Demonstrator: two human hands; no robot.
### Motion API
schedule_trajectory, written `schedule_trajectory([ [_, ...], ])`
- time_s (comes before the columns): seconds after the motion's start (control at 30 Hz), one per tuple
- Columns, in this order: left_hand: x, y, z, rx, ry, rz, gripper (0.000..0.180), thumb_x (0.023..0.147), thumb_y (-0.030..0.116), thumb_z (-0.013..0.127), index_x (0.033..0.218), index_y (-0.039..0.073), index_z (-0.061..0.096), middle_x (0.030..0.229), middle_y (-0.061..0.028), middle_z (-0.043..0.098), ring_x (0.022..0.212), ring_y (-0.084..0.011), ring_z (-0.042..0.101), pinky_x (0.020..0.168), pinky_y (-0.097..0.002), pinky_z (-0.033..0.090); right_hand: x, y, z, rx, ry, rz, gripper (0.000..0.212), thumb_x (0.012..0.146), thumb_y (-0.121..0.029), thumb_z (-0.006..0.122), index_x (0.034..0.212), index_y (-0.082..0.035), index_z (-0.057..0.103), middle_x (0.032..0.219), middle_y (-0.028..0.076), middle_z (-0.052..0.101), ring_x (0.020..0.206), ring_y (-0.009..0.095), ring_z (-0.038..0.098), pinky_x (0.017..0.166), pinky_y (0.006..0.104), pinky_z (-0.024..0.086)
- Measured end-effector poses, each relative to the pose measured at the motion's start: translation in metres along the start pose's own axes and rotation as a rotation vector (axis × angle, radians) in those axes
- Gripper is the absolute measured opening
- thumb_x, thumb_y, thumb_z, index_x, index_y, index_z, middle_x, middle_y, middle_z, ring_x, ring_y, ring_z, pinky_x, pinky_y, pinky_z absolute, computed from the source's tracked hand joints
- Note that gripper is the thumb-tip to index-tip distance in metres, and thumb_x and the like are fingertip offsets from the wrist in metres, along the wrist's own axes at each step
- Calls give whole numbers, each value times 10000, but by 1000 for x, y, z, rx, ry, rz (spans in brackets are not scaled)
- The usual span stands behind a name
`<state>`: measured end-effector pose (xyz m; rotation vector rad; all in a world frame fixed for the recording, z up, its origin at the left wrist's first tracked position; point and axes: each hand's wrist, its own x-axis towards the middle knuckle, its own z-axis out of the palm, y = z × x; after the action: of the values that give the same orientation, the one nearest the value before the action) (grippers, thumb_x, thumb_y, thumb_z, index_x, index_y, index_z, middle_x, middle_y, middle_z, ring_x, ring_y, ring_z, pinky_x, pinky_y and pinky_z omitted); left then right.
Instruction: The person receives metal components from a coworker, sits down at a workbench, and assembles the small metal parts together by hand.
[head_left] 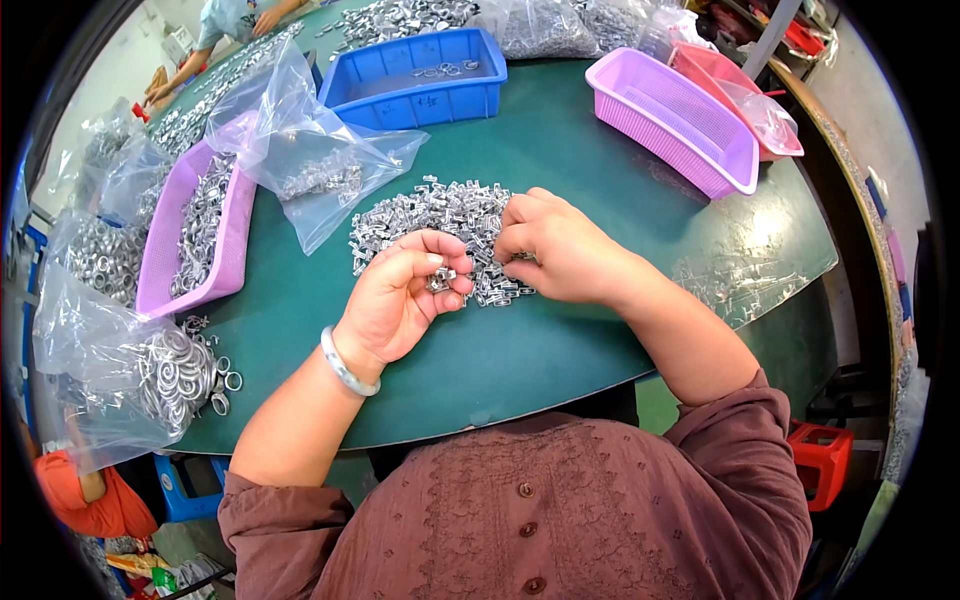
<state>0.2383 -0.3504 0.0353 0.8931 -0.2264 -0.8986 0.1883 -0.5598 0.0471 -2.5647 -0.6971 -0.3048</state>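
A heap of small silvery metal pieces, box-shaped like little buckles, lies on the green table top in front of me. My left hand, with a pale bangle at its wrist, is palm up at the near left side of the heap. Its fingers curl around a few of the same metal pieces. My right hand is over the heap's right side, fingers bent and pressed together. What its fingertips hold, if anything, is hidden.
A purple basket of metal parts stands at left, beside bags with metal rings. A clear bag lies behind the heap. Farther back are a blue tray, a purple basket and a red basket. Another person works far left.
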Motion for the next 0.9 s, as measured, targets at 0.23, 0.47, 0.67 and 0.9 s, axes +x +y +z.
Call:
schedule_trajectory([
  [0.23, -2, -3, 9, 174, 116, -43, 156, 858, 152, 494, 931, 29, 557, 794, -65, 576, 671, -140, 550, 547, -220, 438, 0, -1, 3, 64, 61, -59, 40, 672, -57, 609, 712, -56, 600, 770, 94, 524, 779, 291, 503, 696, 370, 426],
  [0.47, -4, -3, 11, 252, 138, -126, 168, 872, 211, 519, 843, 53, 565, 713, -48, 562, 566, -116, 516, 452, -206, 392, 2, -14, -1, 412, 119, -107, 98, 694, -8, 608, 785, -35, 582, 757, 103, 578, 731, 286, 557, 643, 355, 451],
  [0.67, -6, -4, 14, 249, 107, -136, 127, 862, 158, 515, 821, 49, 565, 709, -50, 553, 550, -112, 499, 434, -197, 374, 0, -16, 0, 392, 141, -126, 106, 698, -12, 607, 798, -35, 580, 760, 104, 578, 731, 283, 560, 643, 351, 455],
  [0.9, -5, -3, 11, 221, 101, -138, 93, 842, 103, 500, 828, 45, 570, 728, -62, 561, 564, -119, 503, 452, -202, 383, 2, -19, 2, 461, 189, -16, 207, 708, -2, 601, 908, -31, 551, 781, 101, 573, 736, 263, 566, 644, 341, 459],
])
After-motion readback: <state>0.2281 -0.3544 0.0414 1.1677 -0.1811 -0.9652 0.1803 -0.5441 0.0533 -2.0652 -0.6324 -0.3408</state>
